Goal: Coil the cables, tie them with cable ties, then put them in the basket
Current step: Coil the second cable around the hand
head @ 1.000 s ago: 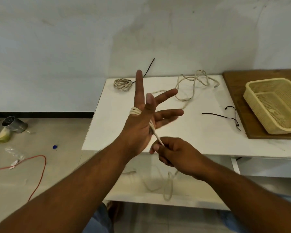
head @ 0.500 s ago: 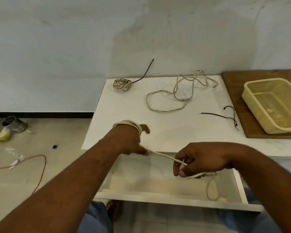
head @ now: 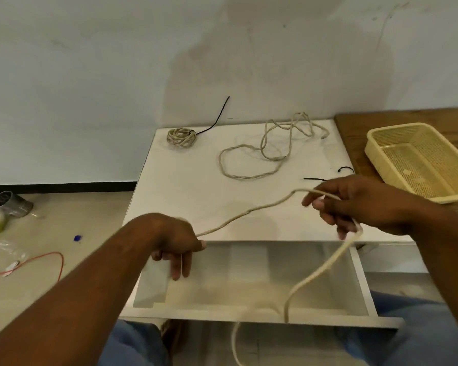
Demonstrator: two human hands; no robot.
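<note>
Your basket is sitting off right; you're gripping 1 cable in left hand and right hand, slack drooping across the drawer.

The right hand is covering part of a cable tie; the cable is trailing out of view below.

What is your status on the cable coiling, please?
Left hand holds cable, right hand grips it further along. Cable spans between, tail hanging over open drawer. Not yet tied; no coils in basket.
</note>
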